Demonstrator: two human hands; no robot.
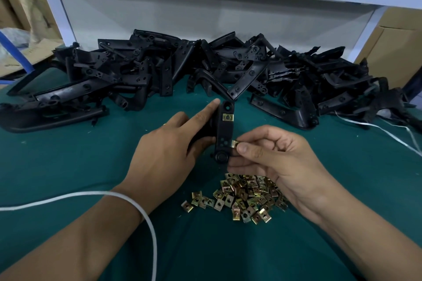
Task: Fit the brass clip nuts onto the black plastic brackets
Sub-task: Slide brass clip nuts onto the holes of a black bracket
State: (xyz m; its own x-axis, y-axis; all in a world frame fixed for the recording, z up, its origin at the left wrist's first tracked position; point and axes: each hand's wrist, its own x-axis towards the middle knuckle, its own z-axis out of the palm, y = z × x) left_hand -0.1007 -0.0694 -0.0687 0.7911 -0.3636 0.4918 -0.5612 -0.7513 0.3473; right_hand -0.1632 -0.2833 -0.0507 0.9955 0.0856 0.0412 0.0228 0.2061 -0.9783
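The left hand point(169, 155) grips a black bracket point(225, 130) above the green table point(68, 162), holding it upright with its long face toward the camera. The fingers wrap round the bracket's left edge, and the index finger point(205, 109) lies straight along that edge up toward the top end. 1 clip nut point(227, 117) already sits on the bracket's upper part, just below a round hole.

The right hand point(274, 155) pinches a second nut point(235, 143) between thumb point(245, 149) and curled fingers, holding it against the bracket's right edge near the lower end, beside a cluster of small holes. Whether the nut has slid onto the edge cannot be told.

A heap of loose nuts point(242, 196) lies on the table just below the hands, partly under the right wrist. A large pile of brackets point(159, 70) stretches across the far side of the table, well apart from the hands. A white cord point(137, 203) loops over the left forearm and trails off the table's left edge. White straps point(388, 130) lie to the right near the pile. Behind the pile stands a white frame point(57, 7), with cardboard boxes point(397, 48) on both sides.
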